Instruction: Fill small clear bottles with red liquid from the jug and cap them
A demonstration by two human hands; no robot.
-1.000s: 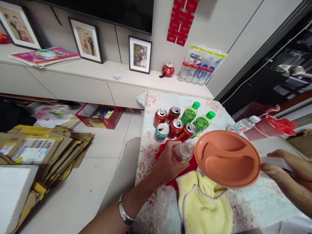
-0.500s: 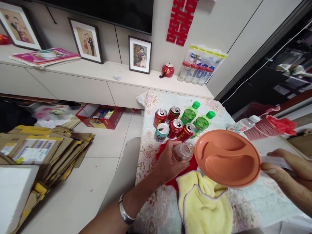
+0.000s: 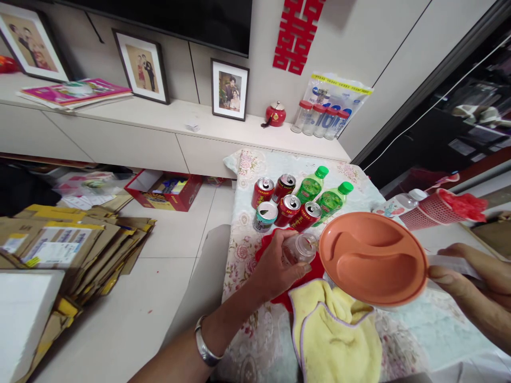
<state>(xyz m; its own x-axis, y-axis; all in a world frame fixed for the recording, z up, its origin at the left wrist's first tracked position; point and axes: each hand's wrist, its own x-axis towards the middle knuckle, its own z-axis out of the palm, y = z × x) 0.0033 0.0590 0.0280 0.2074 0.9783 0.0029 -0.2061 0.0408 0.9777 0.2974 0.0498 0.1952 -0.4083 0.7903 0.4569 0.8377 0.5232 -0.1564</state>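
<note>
My left hand (image 3: 275, 263) is wrapped round a clear glass jar (image 3: 300, 248) that rests on a red mat (image 3: 271, 250) on the floral-clothed table (image 3: 255, 234). My right hand (image 3: 465, 274) grips the white handle of an orange two-part round dish (image 3: 373, 258), held tilted above the table, its inside facing me. A yellow cloth (image 3: 339, 335) lies crumpled below the dish. Just beyond the jar stand several red cans (image 3: 286, 205), one teal can (image 3: 264, 216) and two green bottles (image 3: 319, 192).
A red mesh basket (image 3: 433, 210) and a lying clear bottle (image 3: 395, 204) are at the table's right. Flattened cardboard (image 3: 59, 244) covers the floor at left, with a red box (image 3: 167, 189) by the low cabinet (image 3: 131, 133) holding framed photos, jars and a red teapot.
</note>
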